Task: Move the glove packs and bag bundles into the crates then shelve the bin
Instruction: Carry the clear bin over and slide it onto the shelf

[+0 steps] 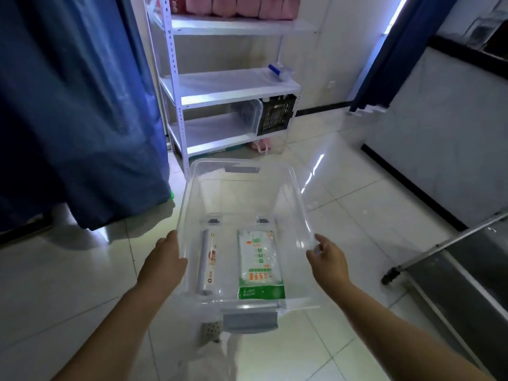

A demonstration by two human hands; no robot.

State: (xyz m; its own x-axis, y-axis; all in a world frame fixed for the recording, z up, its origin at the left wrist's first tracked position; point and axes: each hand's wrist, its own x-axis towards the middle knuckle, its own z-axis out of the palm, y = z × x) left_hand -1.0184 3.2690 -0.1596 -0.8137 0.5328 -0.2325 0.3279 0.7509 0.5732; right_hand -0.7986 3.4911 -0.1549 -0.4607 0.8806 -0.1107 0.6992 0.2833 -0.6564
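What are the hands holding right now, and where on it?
Both hands, left hand and right hand, hold the clear bin by its long side rims.

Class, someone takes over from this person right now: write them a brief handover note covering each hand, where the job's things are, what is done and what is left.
Left hand: grips the clear bin's left wall.
Right hand: grips its right rim.
The bin is held above the tiled floor, facing the white shelf.
Inside: one green glove pack and one grey bag roll.
A black crate sits on a lower shelf.
Left: both items into crates, then shelve the bin.
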